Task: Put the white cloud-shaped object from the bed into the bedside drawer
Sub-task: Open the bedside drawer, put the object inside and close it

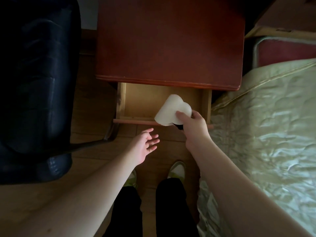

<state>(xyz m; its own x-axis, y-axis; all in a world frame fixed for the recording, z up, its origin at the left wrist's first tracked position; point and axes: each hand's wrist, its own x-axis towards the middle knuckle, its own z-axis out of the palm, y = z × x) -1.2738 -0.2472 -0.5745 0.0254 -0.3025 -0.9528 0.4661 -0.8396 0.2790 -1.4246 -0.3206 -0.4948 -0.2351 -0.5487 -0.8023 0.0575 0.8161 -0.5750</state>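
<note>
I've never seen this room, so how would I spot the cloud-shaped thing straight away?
Find the reddish-brown bedside table between the dark chair and the bed; its pale wooden drawer is pulled open below. Over the drawer's front right, the right hand holds the white cloud-shaped object, the only bright, lobed thing there.

I see the right hand (194, 127) gripping the white cloud-shaped object (172, 109) over the front edge of the open drawer (145, 100) of the red-brown bedside cabinet (169, 40), while the left hand (145, 146) hangs open and empty below, beside the bed (266, 117).
</note>
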